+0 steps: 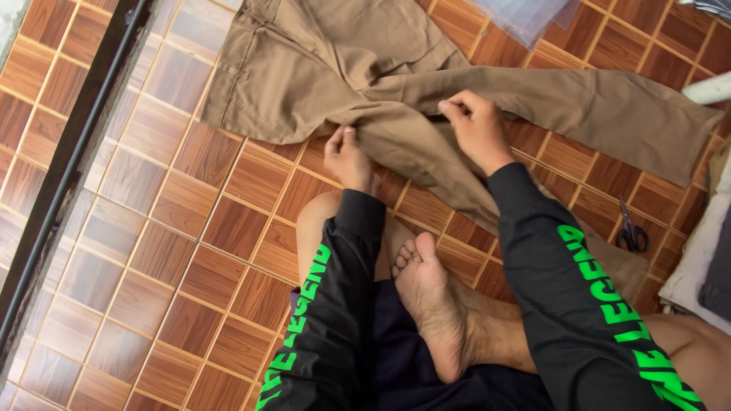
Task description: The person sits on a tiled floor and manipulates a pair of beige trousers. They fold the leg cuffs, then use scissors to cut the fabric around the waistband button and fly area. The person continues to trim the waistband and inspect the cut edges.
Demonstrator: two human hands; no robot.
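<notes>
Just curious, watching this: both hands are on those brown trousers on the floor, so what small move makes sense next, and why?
Probably a short smoothing pull outward. The left hand and right hand both pinch the brown trousers near the crotch, where the cloth is bunched and wrinkled on the tiled floor, and one leg lies partly over the other.

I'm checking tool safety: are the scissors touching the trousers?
Apart. The head view shows the scissors lying on bare floor tiles, with tile visible between them and the trousers.
</notes>
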